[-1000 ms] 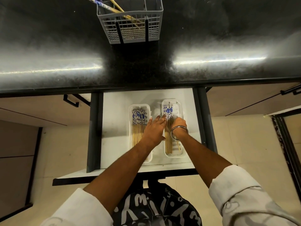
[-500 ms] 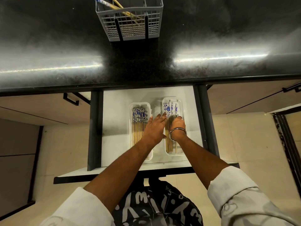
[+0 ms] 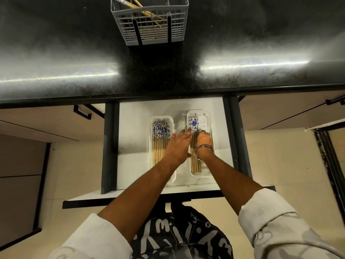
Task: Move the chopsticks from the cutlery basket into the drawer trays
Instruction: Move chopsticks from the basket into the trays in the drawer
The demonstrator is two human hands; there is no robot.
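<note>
Head view: your left hand [image 3: 178, 144], fingers straight, and right hand [image 3: 203, 140], grip hidden, are settling chopsticks [image 3: 194, 146] in the right tray [image 3: 209, 116]. More wait in the far basket [image 3: 149, 21]; reach there next.

1. My left hand [image 3: 178, 144] and right hand [image 3: 203, 142] crowd the gap between the two trays.
2. The left part of the drawer floor [image 3: 134, 131] beside the left tray [image 3: 151, 120] lies bare.
3. The dark desk [image 3: 74, 43] overhangs the drawer's back.
4. The cutlery basket [image 3: 151, 25] stands far back on the desk, with bare desk on both sides.
</note>
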